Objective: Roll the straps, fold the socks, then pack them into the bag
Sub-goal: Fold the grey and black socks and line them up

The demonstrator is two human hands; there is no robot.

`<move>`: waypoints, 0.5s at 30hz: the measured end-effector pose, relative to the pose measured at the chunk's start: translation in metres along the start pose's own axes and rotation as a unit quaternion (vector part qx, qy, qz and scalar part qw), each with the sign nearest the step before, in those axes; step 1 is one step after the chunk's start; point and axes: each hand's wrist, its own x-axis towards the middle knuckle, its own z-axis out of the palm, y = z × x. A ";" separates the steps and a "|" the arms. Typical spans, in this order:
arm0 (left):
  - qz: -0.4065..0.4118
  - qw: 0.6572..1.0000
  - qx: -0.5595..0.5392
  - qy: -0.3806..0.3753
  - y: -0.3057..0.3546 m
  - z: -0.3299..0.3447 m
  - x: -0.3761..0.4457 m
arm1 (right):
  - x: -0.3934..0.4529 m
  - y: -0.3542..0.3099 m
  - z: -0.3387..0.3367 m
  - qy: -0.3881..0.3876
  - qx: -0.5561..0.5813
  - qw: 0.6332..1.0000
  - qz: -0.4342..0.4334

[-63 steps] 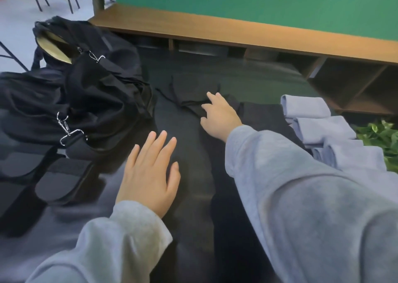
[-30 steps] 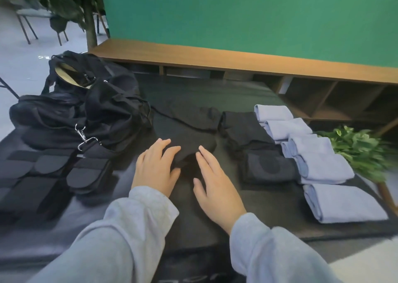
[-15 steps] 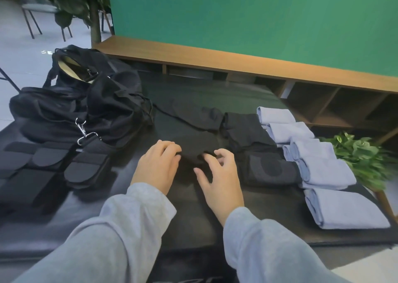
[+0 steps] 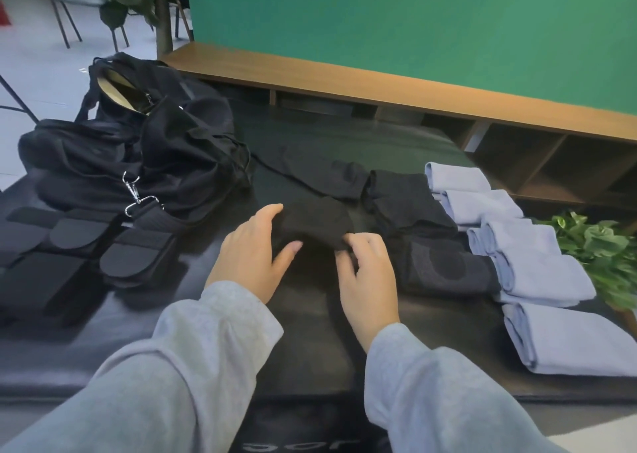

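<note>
A black sock lies bunched on the dark mat in front of me. My left hand grips its left end, fingers curled over it and thumb underneath. Its right corner is pinched by my right hand. Another black sock lies flat behind it, and folded black socks sit to the right, the nearest one with a round patch. The open black bag slumps at the back left. Black straps lie flat at the left, one clipped to the bag by a metal hook.
Several folded light-blue socks line the mat's right side. A leafy plant stands beyond them. A wooden shelf unit runs along the back under a green wall. Chair legs and a tree trunk show at the far left.
Both hands lay flat on the mat earlier. They came together on the near black sock, curled round it and lifted its edge into a bunch.
</note>
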 end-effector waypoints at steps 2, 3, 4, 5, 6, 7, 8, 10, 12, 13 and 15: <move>0.016 0.999 -0.029 0.005 -0.002 0.001 -0.001 | 0.001 0.000 -0.001 0.011 0.019 1.000 0.005; 0.021 0.998 -0.050 0.012 -0.002 0.001 -0.002 | 0.001 0.000 -0.001 0.020 0.036 0.999 0.007; 0.023 0.997 -0.071 0.019 -0.002 0.000 -0.004 | 0.000 -0.002 -0.002 0.028 0.055 0.998 0.009; 0.023 0.995 -0.091 0.025 -0.001 -0.001 -0.006 | -0.001 -0.004 -0.003 0.033 0.073 0.997 0.013; 0.021 0.994 -0.107 0.030 -0.001 0.000 -0.008 | -0.001 -0.005 -0.004 0.035 0.088 0.995 0.018; 0.020 0.992 -0.117 0.032 -0.001 0.001 -0.008 | -0.001 -0.006 -0.005 0.035 0.097 0.994 0.027; 0.019 0.992 -0.124 0.032 -0.001 0.002 -0.009 | -0.001 -0.007 -0.005 0.033 0.101 0.993 0.041; 0.018 0.990 -0.138 0.036 -0.003 0.003 -0.008 | 0.000 -0.007 -0.006 0.027 0.103 0.991 0.079; 0.019 0.986 -0.157 0.046 -0.004 0.005 -0.007 | 0.000 -0.006 -0.006 0.032 0.110 0.988 0.101; 0.020 0.985 -0.163 0.050 -0.004 0.005 -0.007 | 0.000 -0.006 -0.006 0.040 0.113 0.987 0.105; 0.017 0.985 -0.165 0.054 -0.004 0.005 -0.006 | 0.000 -0.007 -0.005 0.055 0.114 0.986 0.106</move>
